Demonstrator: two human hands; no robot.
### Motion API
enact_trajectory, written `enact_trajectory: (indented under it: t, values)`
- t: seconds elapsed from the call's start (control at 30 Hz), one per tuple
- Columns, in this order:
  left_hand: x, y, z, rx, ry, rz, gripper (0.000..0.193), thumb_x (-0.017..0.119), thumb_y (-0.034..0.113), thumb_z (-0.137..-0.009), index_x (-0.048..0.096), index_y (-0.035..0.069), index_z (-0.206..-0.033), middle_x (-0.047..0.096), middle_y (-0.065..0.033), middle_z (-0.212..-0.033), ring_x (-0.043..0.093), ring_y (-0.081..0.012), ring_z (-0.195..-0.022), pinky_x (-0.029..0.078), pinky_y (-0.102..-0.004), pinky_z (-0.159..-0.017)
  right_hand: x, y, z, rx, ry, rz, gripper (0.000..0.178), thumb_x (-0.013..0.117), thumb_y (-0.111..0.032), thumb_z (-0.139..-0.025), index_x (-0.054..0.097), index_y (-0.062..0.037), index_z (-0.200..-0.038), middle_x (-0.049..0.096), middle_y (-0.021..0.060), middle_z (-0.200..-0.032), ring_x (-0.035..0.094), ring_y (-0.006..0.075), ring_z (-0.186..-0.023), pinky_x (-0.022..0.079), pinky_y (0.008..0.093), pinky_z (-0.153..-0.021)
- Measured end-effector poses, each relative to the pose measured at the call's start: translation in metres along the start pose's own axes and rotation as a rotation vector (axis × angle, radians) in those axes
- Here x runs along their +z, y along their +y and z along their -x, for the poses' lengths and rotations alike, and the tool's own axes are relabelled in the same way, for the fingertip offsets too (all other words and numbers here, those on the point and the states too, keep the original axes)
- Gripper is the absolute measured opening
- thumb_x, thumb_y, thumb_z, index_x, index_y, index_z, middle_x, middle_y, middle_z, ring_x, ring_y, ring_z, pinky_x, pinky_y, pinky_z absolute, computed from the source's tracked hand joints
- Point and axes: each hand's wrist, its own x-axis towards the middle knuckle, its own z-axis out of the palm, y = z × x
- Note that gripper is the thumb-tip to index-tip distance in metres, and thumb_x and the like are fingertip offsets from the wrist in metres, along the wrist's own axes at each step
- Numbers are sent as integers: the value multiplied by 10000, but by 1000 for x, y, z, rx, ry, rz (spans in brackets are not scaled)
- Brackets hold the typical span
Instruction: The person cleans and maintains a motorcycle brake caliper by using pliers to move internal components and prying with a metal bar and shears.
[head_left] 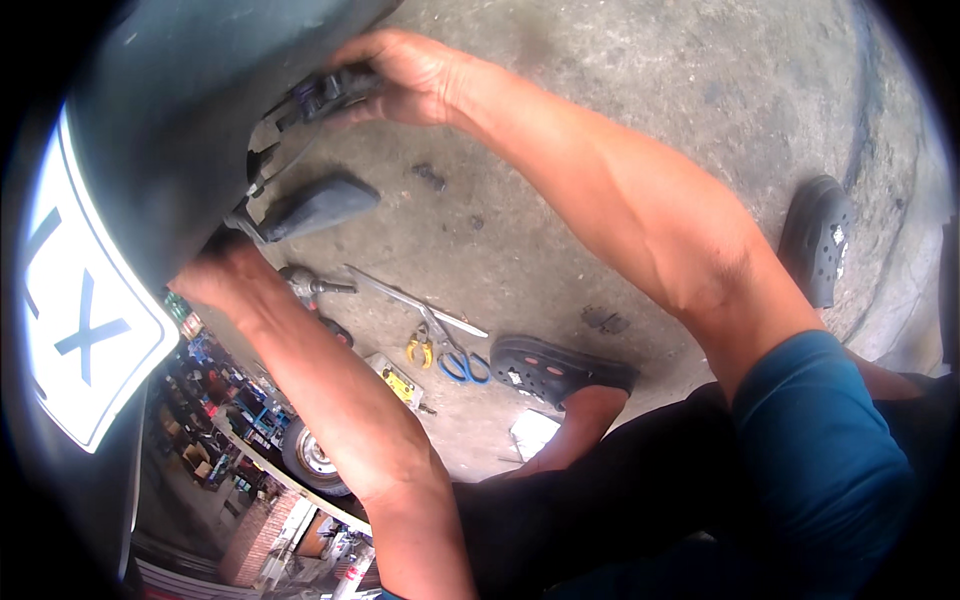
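A dark vehicle panel (190,120), which looks like a bumper, fills the upper left, with a white licence plate (95,300) on it. My right hand (405,80) is closed around a black plastic part (335,92) at the panel's edge; the part is slightly blurred. Thin black strips run from it along the edge. My left hand (225,270) reaches in under the panel's lower edge, its fingers hidden. Just above that hand, a dark, flat, rounded piece (325,205) juts out over the floor.
On the concrete floor (560,130) lie blue-handled scissors (463,367), yellow-handled pliers (420,347), a long metal strip (415,300), a power tool (315,285) and a yellow-white package (397,380). My black clogs (550,365) are nearby. A wheel (312,455) shows at lower left.
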Motion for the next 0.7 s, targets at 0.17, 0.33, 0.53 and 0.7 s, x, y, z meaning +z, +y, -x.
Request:
enact_trajectory:
  t: [0.17, 0.33, 0.53, 0.7]
  values:
    - [13, -3, 6, 34, 15, -58, 416, 580, 246, -878, 537, -36, -1180, 591, -132, -1106, 581, -245, -1033, 499, -395, -904, -7, 1, -7, -43, -39, -9, 244, 614, -134, -847, 659, -33, -1064, 694, 87, -979, 670, 204, -900, 513, 370, -833]
    - [11, 1, 3, 36, 36, -68, 452, 578, 304, -877, 535, -11, -1199, 587, -121, -1126, 569, -247, -1064, 477, -410, -940, -1, 6, -10, -56, -48, -28, 192, 637, -117, -825, 681, -36, -993, 700, 74, -939, 674, 177, -844, 529, 322, -765]
    - [10, -4, -1, 48, 6, -76, 495, 582, 358, -873, 534, -1, -1211, 583, -112, -1151, 552, -247, -1099, 451, -409, -976, -8, 7, -17, -91, -60, 4, 169, 664, -114, -801, 687, -28, -944, 702, 75, -898, 676, 170, -815, 533, 310, -741]
    - [9, 0, -1, 54, -10, -96, 503, 569, 366, -884, 531, -3, -1223, 578, -119, -1183, 545, -256, -1124, 441, -415, -995, -8, 9, -15, -62, -51, -15, 165, 670, -115, -795, 689, -27, -934, 701, 78, -890, 677, 174, -804, 536, 307, -716]
